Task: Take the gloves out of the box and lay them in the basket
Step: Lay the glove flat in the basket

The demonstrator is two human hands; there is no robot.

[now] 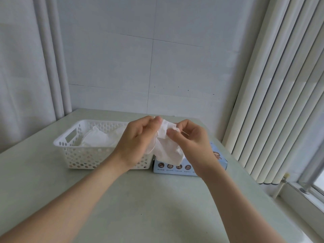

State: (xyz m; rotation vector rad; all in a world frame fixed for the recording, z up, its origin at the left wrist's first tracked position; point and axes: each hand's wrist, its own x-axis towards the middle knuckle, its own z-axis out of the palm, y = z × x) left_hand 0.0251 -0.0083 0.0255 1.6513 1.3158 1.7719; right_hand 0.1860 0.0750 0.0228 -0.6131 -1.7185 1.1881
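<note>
A thin white glove hangs in the air between both hands, above the seam where basket and box meet. My left hand pinches its upper left edge. My right hand pinches the upper right edge with thumb and forefinger. The white perforated basket stands at the left with white gloves lying inside. The light blue glove box sits right of the basket, touching it, mostly hidden behind the glove and my right wrist.
The pale green table meets a white wall at the back. A curtain hangs at the left. Vertical blinds and a window sill run along the table's right edge.
</note>
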